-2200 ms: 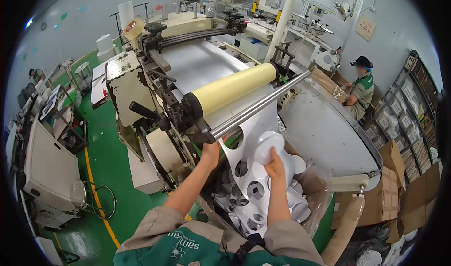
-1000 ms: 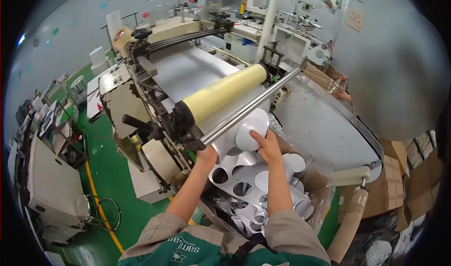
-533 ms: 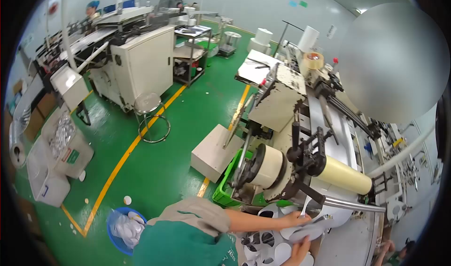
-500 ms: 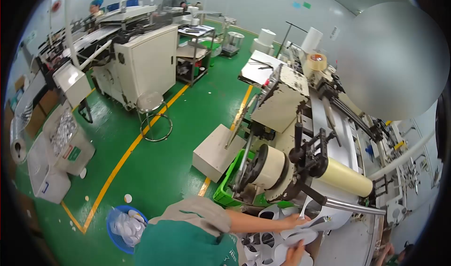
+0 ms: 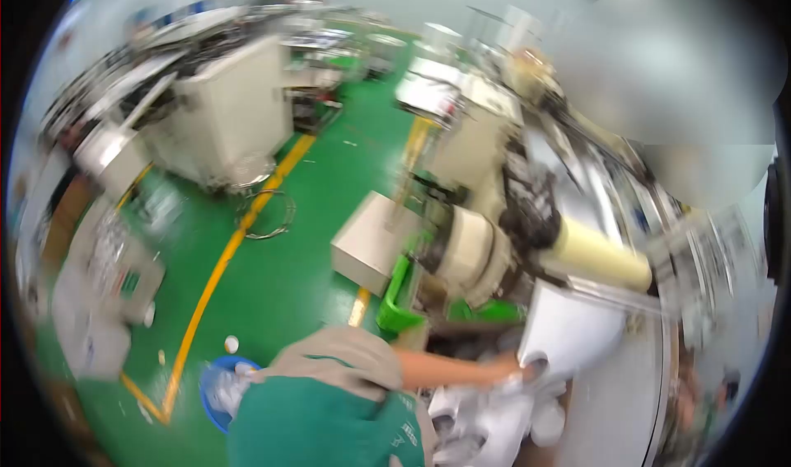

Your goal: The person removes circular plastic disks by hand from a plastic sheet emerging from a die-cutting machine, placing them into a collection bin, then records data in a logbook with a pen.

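The room has a green floor (image 5: 329, 187) marked with yellow lines (image 5: 216, 277), and pale walls; the view is blurred. A stool (image 5: 250, 170) stands by a cream cabinet (image 5: 243, 96), and a blue basket (image 5: 207, 384) containing pale pieces is on the floor beside the wearer. The white sheet (image 5: 573, 327) lies below the yellow roller (image 5: 601, 254) and the steel bar (image 5: 614, 295); its long axis slants from the bar toward the lower left, the holed end pointing at the cut scraps (image 5: 482, 422). The left hand (image 5: 507, 370) touches the sheet's left edge near a hole; whether its fingers are closed cannot be told. The right hand is out of view. A green crate (image 5: 397, 302) sits near the machine's drum (image 5: 468, 248).
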